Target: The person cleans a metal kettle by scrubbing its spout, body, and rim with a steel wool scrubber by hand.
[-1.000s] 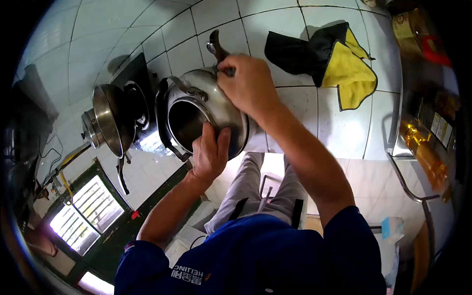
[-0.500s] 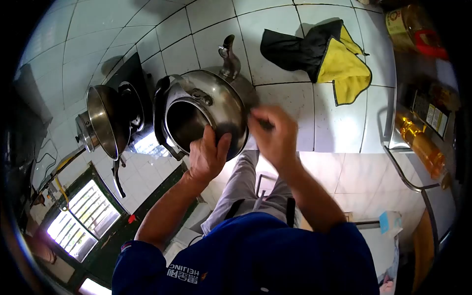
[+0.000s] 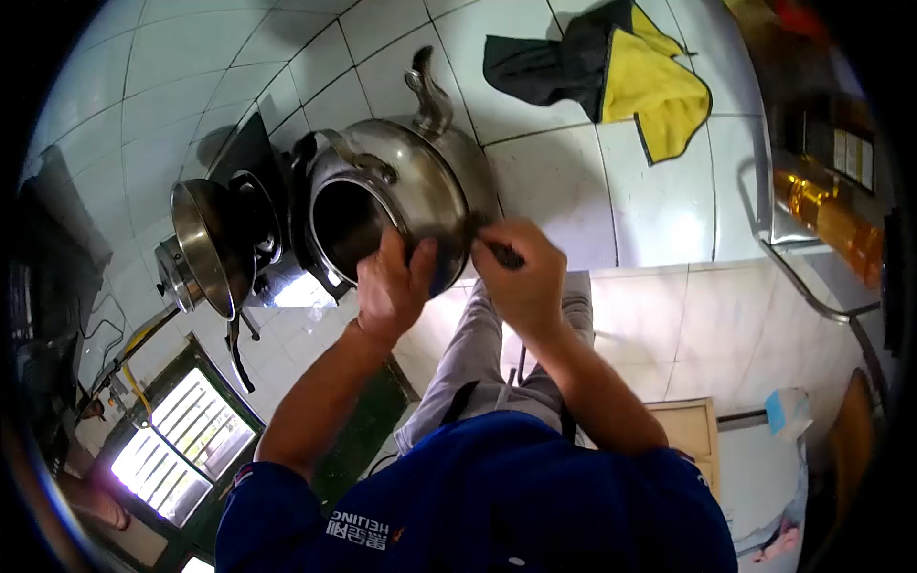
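A stainless steel kettle point(image 3: 420, 181) lies tipped on the white tiled counter, its round mouth turned toward the left and its spout point(image 3: 432, 103) pointing away from me. My left hand point(image 3: 392, 289) grips the rim of the mouth, with some fingers hidden inside. Closed around a dark steel wool scourer point(image 3: 506, 256), my right hand point(image 3: 527, 286) is up against the edge of the kettle's base. The kettle's black handle point(image 3: 302, 186) is at its left side.
A black and yellow cloth point(image 3: 654, 86) lies on the counter at the right. Left of the kettle is a steel pan point(image 3: 202, 244) with a dark handle, near a lidded pot point(image 3: 178, 272). An amber bottle point(image 3: 831, 220) stands on the right-hand shelf beside a metal rail point(image 3: 807, 286).
The view has shifted slightly, so the cloth and kettle sit higher in it. My right hand has moved a little along the kettle's base edge; my left hand keeps its grip.
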Motion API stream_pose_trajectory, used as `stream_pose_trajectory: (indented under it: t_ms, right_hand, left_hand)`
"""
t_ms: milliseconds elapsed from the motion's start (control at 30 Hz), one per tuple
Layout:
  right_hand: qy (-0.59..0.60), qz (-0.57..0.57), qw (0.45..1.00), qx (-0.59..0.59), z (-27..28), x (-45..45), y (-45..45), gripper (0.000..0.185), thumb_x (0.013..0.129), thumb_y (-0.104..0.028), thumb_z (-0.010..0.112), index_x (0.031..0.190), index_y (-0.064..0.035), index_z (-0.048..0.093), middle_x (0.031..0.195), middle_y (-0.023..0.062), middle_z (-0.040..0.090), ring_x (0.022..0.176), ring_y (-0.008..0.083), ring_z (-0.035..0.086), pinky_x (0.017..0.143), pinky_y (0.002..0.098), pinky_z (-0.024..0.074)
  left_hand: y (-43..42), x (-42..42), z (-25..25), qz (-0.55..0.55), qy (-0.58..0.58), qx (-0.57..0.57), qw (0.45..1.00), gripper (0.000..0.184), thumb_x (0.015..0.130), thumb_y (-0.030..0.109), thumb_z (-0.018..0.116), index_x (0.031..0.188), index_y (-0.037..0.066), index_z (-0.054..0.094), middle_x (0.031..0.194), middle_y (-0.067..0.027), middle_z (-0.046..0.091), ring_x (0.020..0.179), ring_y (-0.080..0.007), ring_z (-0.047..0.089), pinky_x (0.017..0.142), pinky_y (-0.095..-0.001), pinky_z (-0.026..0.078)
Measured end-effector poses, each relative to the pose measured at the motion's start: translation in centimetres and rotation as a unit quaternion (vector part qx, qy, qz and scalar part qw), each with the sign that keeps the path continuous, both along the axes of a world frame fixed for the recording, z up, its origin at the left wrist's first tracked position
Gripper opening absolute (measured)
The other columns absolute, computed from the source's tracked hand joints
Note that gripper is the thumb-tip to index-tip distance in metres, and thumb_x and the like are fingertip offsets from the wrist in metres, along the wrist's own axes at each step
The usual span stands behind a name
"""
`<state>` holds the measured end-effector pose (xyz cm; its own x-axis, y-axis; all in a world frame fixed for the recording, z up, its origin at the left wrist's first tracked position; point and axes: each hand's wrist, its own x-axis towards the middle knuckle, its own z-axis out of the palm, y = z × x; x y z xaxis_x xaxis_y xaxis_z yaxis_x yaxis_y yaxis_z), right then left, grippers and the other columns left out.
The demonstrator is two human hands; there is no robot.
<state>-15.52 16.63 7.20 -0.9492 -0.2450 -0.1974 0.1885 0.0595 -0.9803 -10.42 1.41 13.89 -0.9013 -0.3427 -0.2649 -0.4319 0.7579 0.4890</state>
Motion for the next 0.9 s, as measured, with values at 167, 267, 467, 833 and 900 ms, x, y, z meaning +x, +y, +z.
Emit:
stream_pose_trajectory:
  t_ms: [167,267,467,833,900]
  right_hand:
    - [0.066,-0.030,0.997,-0.035,-0.8,-6.9,-5.1,0.015,0.078,-0.002,0.076,0.091,0.0014,0.072,0.090,0.0133,0.071,0.081,0.0169,0.069,0.074,0.0267,0.0531]
    - [0.040,-0.059,0.997,-0.039,-1.3,-3.3,-3.1,0.013,0.076,-0.002,0.076,0.088,0.0011,0.071,0.090,0.0146,0.071,0.082,0.0212,0.070,0.075,0.0304,0.0549]
    - [0.012,-0.065,0.996,-0.054,-1.4,-1.9,-1.9,0.016,0.078,-0.007,0.076,0.091,0.0017,0.073,0.089,0.0136,0.073,0.082,0.0172,0.070,0.075,0.0274,0.0542]
    - [-0.070,-0.114,0.989,-0.055,-2.5,-0.2,-1.9,0.020,0.080,-0.014,0.077,0.095,-0.0011,0.076,0.090,0.0105,0.075,0.084,0.0141,0.070,0.079,0.0251,0.0528]
    - [-0.050,-0.083,0.990,-0.104,-1.8,-4.0,-3.1,0.017,0.083,-0.012,0.076,0.095,0.0004,0.075,0.090,0.0076,0.074,0.083,0.0120,0.067,0.078,0.0239,0.0514]
  left_hand:
    - [-0.3,0.0,0.1,-0.007,0.007,0.011,1.000,0.027,0.098,0.023,0.059,0.091,-0.001,0.048,0.066,-0.0225,0.059,0.062,-0.0470,0.058,0.054,-0.0499,0.044]
    - [-0.5,0.6,-0.4,-0.019,0.022,0.002,1.000,0.027,0.098,0.022,0.060,0.091,-0.001,0.048,0.066,-0.0232,0.058,0.062,-0.0478,0.057,0.054,-0.0510,0.043]
    - [-1.0,0.5,-0.2,-0.061,0.022,-0.001,0.998,0.028,0.098,0.023,0.059,0.090,-0.001,0.047,0.067,-0.0247,0.058,0.063,-0.0491,0.056,0.055,-0.0523,0.043]
    - [-2.1,1.2,0.3,-0.080,-0.060,0.022,0.995,0.037,0.099,0.033,0.058,0.090,0.000,0.046,0.069,-0.0255,0.059,0.067,-0.0501,0.059,0.060,-0.0531,0.046]
    - [-2.4,1.7,-0.2,-0.114,-0.032,-0.015,0.993,0.039,0.098,0.035,0.059,0.089,0.000,0.046,0.065,-0.0241,0.059,0.061,-0.0474,0.060,0.054,-0.0515,0.047]
